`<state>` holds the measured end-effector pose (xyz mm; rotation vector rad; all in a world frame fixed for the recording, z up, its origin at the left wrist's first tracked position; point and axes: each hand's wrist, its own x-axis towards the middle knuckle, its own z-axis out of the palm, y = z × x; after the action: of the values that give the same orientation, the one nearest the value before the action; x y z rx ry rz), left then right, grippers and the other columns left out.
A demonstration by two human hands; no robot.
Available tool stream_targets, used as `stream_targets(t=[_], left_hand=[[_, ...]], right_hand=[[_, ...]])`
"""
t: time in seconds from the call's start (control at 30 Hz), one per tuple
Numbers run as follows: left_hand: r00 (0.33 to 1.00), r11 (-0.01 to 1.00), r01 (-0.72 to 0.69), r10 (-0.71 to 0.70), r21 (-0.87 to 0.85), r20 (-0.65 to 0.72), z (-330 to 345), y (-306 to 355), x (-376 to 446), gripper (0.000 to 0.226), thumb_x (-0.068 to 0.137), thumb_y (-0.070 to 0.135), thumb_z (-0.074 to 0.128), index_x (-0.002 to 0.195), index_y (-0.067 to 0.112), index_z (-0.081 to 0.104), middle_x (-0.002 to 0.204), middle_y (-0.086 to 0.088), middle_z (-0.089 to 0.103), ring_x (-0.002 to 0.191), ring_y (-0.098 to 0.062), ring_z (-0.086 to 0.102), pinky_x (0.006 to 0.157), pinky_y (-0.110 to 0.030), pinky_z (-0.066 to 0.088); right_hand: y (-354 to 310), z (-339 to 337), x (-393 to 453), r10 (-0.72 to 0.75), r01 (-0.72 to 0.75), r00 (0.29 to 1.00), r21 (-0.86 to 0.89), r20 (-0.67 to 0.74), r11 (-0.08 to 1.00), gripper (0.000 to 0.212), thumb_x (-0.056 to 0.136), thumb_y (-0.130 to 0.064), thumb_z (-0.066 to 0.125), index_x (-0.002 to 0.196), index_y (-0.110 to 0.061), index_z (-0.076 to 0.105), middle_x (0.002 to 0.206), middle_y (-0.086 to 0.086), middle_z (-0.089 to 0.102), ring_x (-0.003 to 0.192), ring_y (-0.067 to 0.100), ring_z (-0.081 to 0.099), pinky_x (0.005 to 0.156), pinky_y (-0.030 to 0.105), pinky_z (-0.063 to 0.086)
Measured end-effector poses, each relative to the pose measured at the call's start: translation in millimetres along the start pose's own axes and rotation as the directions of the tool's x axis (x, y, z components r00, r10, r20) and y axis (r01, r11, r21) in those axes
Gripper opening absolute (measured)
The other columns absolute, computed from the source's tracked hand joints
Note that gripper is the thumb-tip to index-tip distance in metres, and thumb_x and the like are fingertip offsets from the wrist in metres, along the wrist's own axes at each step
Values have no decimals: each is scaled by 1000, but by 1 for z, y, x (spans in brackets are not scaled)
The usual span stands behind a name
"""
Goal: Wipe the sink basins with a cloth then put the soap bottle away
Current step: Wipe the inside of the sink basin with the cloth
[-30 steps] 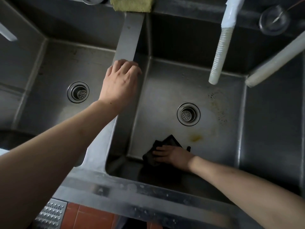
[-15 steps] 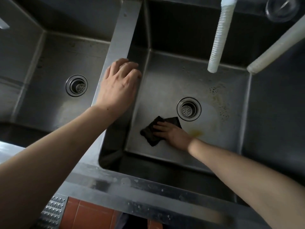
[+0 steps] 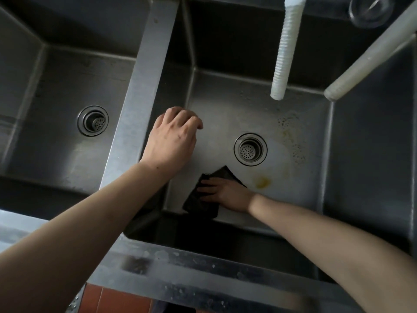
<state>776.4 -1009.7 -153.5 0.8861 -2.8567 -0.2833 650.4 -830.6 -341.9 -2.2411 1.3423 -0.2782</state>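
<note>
Looking straight down into a steel double sink. Right hand [image 3: 226, 192] down on the floor of the right basin [image 3: 228, 114], fingers laid out flat and pressing a dark cloth [image 3: 202, 203] against the metal, so an open, flat grip rather than a pinch; no fingers curled round the fabric as far as can be seen. Cloth sitting at the near-left part of that basin floor, partly folded, one corner poking out past the hand toward the drain [image 3: 250, 149], near it but not touching. Yellowish stain [image 3: 261, 181] just right of the hand, with a scatter of dark specks [image 3: 293, 141] further back, right of the drain. Left hand [image 3: 172, 138] up at the divider [image 3: 144, 86] between the two basins, fingers curled downward, knuckles up, holding nothing visible; hard to tell whether resting on the divider's edge or hovering just over the right basin. Left basin [image 3: 56, 82] with its own drain [image 3: 93, 120], nothing else inside. Two white ribbed hoses hanging in from the top, one [image 3: 284, 50] above the right basin's back, the other [image 3: 372, 55] slanting in from the upper right. Clear glass [image 3: 370, 10] on the back ledge, top right corner. No soap bottle anywhere in view.
</note>
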Motion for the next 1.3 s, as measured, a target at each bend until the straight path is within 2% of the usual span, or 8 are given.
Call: stream_targets(t=[0.2,0.37,0.5,0.63,0.73,0.93,1.1,1.3], left_hand=[[997,997,65,-63,-45,55,15,4,-7,19,94,9,57,110,16,65,116,-3,64,115,-32,51,83,-46,50],[991,995,75,-66,-73,116,25,15,-7,19,93,12,58,110,18,66,114,-4,65,115,-33,52,84,-48,50],[986,994,67,-53,-83,159,33,27,-7,18,91,11,60,106,18,66,109,-5,68,112,-35,56,85,-48,51],[979,995,52,-35,-79,200,46,34,-8,18,91,13,59,106,19,67,109,-4,69,111,-34,57,85,-46,49],[970,996,39,-19,-78,241,56,36,-9,20,90,14,57,106,21,66,110,-3,69,109,-33,57,86,-44,49],[955,996,49,-26,-72,296,71,37,-16,20,89,13,58,106,21,67,108,-2,69,107,-31,58,83,-42,49],[939,997,56,-36,-49,342,80,36,-13,22,92,15,55,110,20,65,112,-2,68,109,-31,56,85,-41,45],[913,998,64,-55,-8,404,88,38,-10,24,97,19,49,118,23,61,121,-1,63,117,-29,52,89,-40,41]], right_hand=[[-1,10,-27,-4,3,999,27,33,1000,31,86,3,70,111,-12,80,134,11,69,128,35,63,110,51,49],[-11,-5,-98,72,-81,994,112,86,990,26,96,-13,59,114,-9,78,132,13,70,117,26,56,103,20,36],[-32,-26,-131,205,-211,973,51,102,976,34,95,-12,59,123,-25,74,134,2,66,117,26,57,95,33,52],[-36,-42,-147,372,-393,871,1,320,920,50,97,-46,30,141,-40,54,138,7,51,126,32,52,102,42,48],[-39,-37,-144,422,-434,824,-60,378,899,44,102,-49,35,142,-41,50,136,8,47,126,33,47,100,44,44],[-32,-28,-137,489,-521,798,-5,352,854,33,106,-44,44,137,-35,52,132,6,42,125,32,45,99,44,41],[-1,-39,-118,640,-641,742,-66,198,764,77,83,-72,11,141,-37,48,137,5,42,127,35,49,101,40,42],[26,-62,-95,763,-759,644,-75,50,646,44,102,-37,52,144,-48,45,133,5,38,128,33,40,94,43,47]])
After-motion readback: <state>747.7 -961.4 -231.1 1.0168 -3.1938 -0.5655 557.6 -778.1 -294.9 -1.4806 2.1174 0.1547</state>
